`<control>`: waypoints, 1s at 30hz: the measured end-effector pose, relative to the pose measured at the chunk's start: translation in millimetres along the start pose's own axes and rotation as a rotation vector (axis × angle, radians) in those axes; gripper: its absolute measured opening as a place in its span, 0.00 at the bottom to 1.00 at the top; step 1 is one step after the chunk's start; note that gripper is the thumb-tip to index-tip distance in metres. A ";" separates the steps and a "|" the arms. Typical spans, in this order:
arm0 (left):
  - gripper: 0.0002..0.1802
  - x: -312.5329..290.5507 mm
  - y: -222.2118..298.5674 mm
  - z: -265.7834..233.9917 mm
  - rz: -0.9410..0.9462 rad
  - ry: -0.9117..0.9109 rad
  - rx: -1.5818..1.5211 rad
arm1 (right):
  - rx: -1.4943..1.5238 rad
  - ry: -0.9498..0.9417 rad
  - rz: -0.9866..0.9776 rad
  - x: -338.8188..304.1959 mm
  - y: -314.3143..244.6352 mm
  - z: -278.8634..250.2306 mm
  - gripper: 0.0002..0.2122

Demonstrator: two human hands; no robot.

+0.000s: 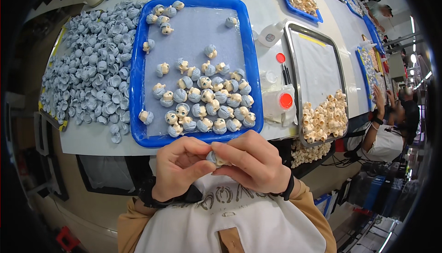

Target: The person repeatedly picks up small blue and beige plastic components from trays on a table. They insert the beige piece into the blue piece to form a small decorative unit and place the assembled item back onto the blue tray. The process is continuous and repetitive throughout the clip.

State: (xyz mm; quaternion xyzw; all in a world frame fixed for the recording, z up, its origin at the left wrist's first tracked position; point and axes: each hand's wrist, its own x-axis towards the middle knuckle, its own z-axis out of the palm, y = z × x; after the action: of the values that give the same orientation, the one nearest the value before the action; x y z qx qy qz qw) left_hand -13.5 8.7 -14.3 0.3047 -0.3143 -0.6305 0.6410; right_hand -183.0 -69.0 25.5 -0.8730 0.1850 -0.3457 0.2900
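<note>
Just in front of my chest, my left hand (pixel 182 165) and my right hand (pixel 253 161) pinch one small doll head (pixel 213 158) between them. Pale blue hair shows on its left side; the fingers cover much of the rest. Beyond my fingertips lies a blue tray (pixel 136 73) lined with a clear sheet. Several doll heads (pixel 205 82) with blue hair and cream faces rest in it, mostly in the nearer half, some at the far left corner. To its left spreads a big heap of loose, cup-shaped blue hair pieces (pixel 99 64).
Right of the blue tray stand a white squeeze bottle (pixel 270 36), a red cap (pixel 280 58), slim dark-handled tools (pixel 286 74) and a red-lidded jar (pixel 276 103). A metal tray (pixel 341 64) holds cream face pieces (pixel 324 117). A co-worker (pixel 384 131) sits at the right.
</note>
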 end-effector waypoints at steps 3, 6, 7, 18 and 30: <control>0.13 1.8 3.5 4.0 -0.016 -0.009 0.044 | -0.026 -0.013 -0.007 -2.3 1.4 -2.4 0.22; 0.13 1.0 -0.1 3.3 -0.011 -0.008 0.022 | -0.022 -0.043 -0.007 -0.1 -0.1 -5.1 0.22; 0.12 0.1 -2.1 2.5 0.001 -0.002 0.009 | -0.017 -0.054 -0.008 0.6 -0.5 -5.4 0.22; 0.09 7.2 5.8 3.1 -0.225 0.102 0.143 | -0.188 0.039 -0.002 -1.1 9.6 19.6 0.18; 0.05 5.1 -2.7 3.3 -0.073 0.149 0.016 | -0.191 0.119 0.027 0.2 6.7 32.3 0.18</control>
State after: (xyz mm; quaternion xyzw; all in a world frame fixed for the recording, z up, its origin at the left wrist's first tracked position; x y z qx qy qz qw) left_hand -17.7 3.5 -14.2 0.3670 -0.2593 -0.6267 0.6367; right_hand -160.8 -62.0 2.2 -0.8721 0.2457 -0.3736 0.1986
